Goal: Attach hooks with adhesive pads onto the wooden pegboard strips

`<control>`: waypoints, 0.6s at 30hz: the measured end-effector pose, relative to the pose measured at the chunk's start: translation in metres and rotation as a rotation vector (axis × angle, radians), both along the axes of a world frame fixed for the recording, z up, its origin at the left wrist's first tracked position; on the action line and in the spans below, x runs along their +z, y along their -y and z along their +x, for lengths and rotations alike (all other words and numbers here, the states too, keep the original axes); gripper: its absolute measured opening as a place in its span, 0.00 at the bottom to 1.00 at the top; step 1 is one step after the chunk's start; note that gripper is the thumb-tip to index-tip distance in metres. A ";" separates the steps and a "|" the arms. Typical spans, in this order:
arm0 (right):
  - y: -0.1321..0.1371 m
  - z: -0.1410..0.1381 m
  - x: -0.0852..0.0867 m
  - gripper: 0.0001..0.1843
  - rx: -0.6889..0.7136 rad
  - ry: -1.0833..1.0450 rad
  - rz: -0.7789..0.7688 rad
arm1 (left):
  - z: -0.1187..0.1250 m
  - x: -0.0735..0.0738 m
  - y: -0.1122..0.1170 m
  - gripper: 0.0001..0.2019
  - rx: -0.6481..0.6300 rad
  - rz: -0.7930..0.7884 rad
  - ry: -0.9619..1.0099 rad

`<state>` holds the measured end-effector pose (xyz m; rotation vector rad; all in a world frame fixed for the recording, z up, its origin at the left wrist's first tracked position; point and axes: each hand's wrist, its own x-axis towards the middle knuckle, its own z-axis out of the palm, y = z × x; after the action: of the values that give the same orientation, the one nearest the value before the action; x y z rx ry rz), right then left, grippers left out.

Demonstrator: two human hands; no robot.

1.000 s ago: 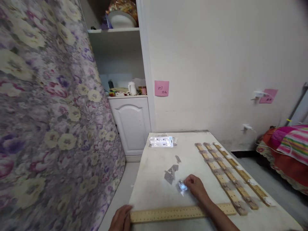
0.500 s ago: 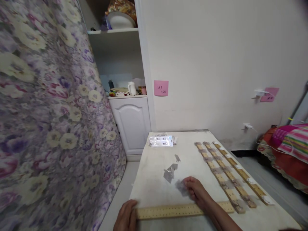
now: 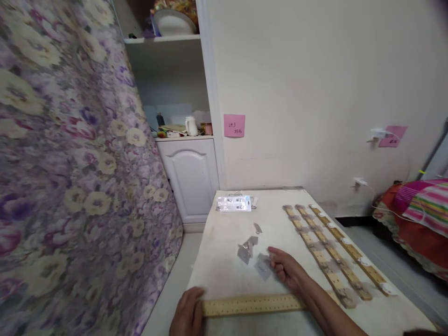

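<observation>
At the near edge of the table my left hand (image 3: pixel 187 311) is closed round the left end of a pale wooden strip (image 3: pixel 252 305) with rows of small holes. My right hand (image 3: pixel 286 269) is above the strip, its index finger stretched out and the other fingers curled. A clear square adhesive hook (image 3: pixel 263 267) shows at these curled fingers and appears held by them; the exact grip is hidden. Farther up lie more clear hooks (image 3: pixel 247 249), overlapping, and a single clear piece (image 3: pixel 258 228). The right forearm covers part of the strip's right end.
Three wooden strips with clear or white pieces on them lie along the table's right side, the outer one (image 3: pixel 353 252) near the edge. A clear hook package (image 3: pixel 234 204) is at the back left. A floral curtain (image 3: pixel 87 186) hangs left; a bed (image 3: pixel 416 219) stands right.
My right index finger has straightened away from the clear hook, while the other fingers stay by it. My left hand stays on the strip's end. The view has shifted slightly.
</observation>
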<state>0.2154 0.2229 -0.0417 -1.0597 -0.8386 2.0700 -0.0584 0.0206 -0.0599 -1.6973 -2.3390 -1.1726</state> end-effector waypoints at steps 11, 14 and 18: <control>0.021 -0.006 -0.001 0.23 0.022 -0.033 0.274 | 0.011 0.012 0.000 0.15 -0.025 -0.001 0.041; 0.027 -0.011 -0.001 0.21 0.017 0.008 0.378 | 0.015 0.016 0.001 0.15 -0.038 -0.001 0.101; 0.040 -0.020 0.001 0.22 0.050 0.030 0.455 | 0.031 0.029 0.003 0.13 -0.101 -0.010 0.266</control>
<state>0.1957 0.1825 -0.0407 -0.8247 -1.2871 1.7816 -0.0273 0.0179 -0.0307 -1.7807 -2.4290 -1.4918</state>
